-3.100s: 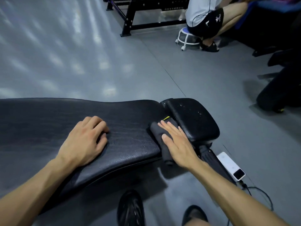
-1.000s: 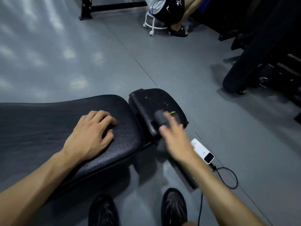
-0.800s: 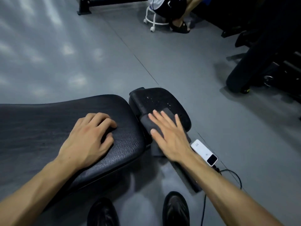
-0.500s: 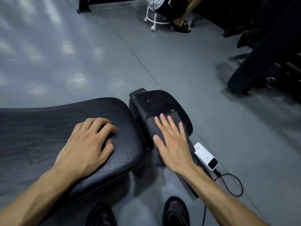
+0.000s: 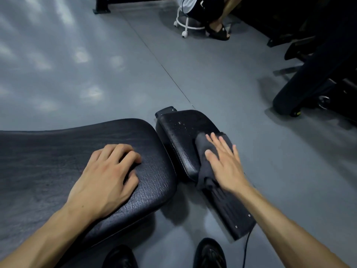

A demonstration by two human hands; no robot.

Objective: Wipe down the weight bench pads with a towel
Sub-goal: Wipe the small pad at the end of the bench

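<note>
A person leans over a black weight bench at the centre of the frame, the right hand (image 5: 225, 163) laid flat with fingers spread on a dark grey towel (image 5: 204, 151) that covers the right side of the small seat pad (image 5: 181, 136), just right of centre. The towel is bunched beneath the palm and trails off the pad's near edge toward the ribbed black base plate (image 5: 229, 207) at lower right. The left hand (image 5: 108, 176) rests on the long back pad (image 5: 58, 151), which fills the left of the frame; its fingers are loosely curled, holding nothing, and it appears to be bracing the body. Pale specks dot the upper left of the seat pad, a patch the towel does not cover. The step in hand looks to be the wiping of the seat pad, with the back pad's state impossible to judge from its sheen alone. The next move would seem to call for a firm, flat push of the cloth up and left across the specked area, keeping the fabric gathered under the palm so that it does not slip off the edge. A second person sits on a white wheeled stool (image 5: 187, 26) at the top of the frame, and the wearer's black shoes (image 5: 209, 254) show at the bottom edge.
</note>
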